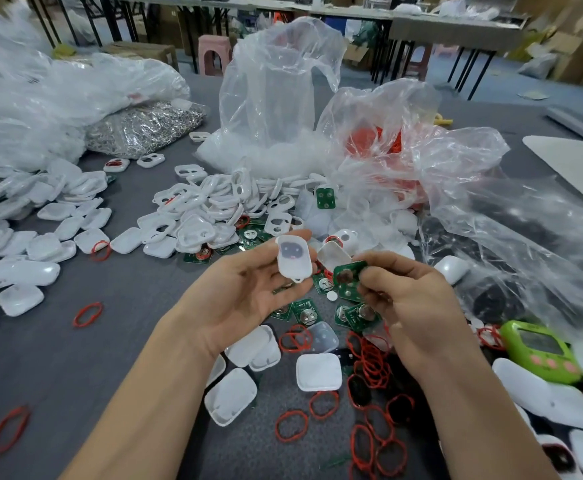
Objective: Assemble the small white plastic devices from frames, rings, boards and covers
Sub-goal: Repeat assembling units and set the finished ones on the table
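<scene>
- Left hand (245, 292) pinches a white cover (293, 259) at its fingertips.
- Right hand (411, 303) grips a green board (348, 278), just beside the cover.

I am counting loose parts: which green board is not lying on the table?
The green board pinched by the right hand, held in the air; every other board rests on the table or the pile.

The left hand (248, 292), palm up, pinches a white cover (291, 259). The right hand (411, 306), knuckles up, pinches a green board (347, 278).
</scene>
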